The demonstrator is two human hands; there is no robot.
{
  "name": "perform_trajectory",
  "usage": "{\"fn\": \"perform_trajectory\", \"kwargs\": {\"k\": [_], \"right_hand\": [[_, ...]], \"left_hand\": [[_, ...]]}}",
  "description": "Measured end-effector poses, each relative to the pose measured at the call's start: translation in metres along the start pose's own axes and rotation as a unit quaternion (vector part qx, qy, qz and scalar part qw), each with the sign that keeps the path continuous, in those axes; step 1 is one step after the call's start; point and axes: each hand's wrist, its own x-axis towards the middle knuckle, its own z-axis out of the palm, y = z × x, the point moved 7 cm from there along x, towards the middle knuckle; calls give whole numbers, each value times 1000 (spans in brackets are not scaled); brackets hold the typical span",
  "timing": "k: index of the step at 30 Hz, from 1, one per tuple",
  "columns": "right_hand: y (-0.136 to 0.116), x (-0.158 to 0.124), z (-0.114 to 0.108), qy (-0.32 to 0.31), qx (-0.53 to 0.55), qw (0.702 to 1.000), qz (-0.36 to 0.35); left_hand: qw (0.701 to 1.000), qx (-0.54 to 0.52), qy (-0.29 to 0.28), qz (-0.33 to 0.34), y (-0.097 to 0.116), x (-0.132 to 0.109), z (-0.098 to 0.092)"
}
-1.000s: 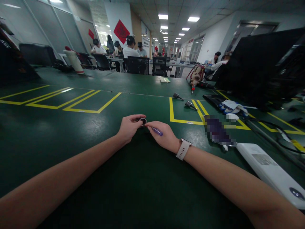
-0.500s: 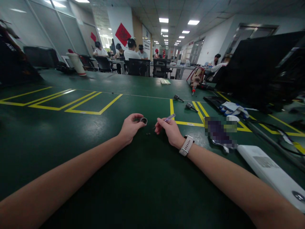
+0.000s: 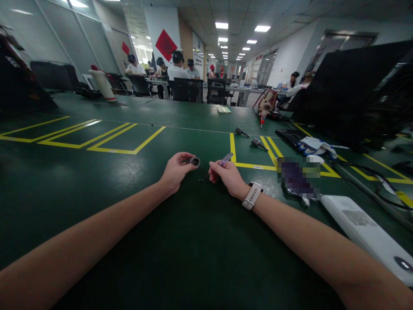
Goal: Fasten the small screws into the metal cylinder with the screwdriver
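My left hand [image 3: 177,171] pinches a small round metal part [image 3: 195,162] with a hollow, dark inside; its open end faces right and toward me. A screwdriver with a clear purplish handle [image 3: 226,159] is gripped in my right hand [image 3: 226,174], its thin shaft slanting down to the left. The shaft's tip is at or just above two tiny dark rings [image 3: 200,180] on the green table [image 3: 206,241]; whether it touches them I cannot tell. Beyond my right hand lie two dark metal pieces with narrow stems, one farther [image 3: 241,132] and one nearer [image 3: 259,144].
At right are a white-and-blue glove [image 3: 318,147], a blurred-out dark item [image 3: 298,178], a long white device [image 3: 364,228] and cables [image 3: 371,176]. A red-tipped tool [image 3: 262,122] lies farther back. A cup [image 3: 103,86] stands far left. Several people sit behind.
My right hand has tilted the screwdriver and brought its tip left and down to the tiny rings. The left hand's round part has turned slightly, with its opening showing more.
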Motion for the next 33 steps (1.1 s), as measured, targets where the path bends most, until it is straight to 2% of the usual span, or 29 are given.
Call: {"fn": "perform_trajectory", "kwargs": {"k": [8, 16, 20, 24, 33], "right_hand": [[-15, -10, -2, 43, -119, 991, -35], [-2, -4, -2, 48, -37, 998, -23], [-14, -8, -2, 41, 16, 996, -75], [-28, -15, 5, 1, -12, 992, -127], [-20, -12, 10, -16, -53, 991, -121]], "left_hand": [[1000, -5, -4, 9, 2, -1, 1], [1000, -28, -7, 6, 4, -3, 3], [1000, -26, -1, 3, 4, -3, 3], [1000, -28, 5, 5, 4, -4, 2], [1000, -22, -8, 15, 6, -5, 3]]}}
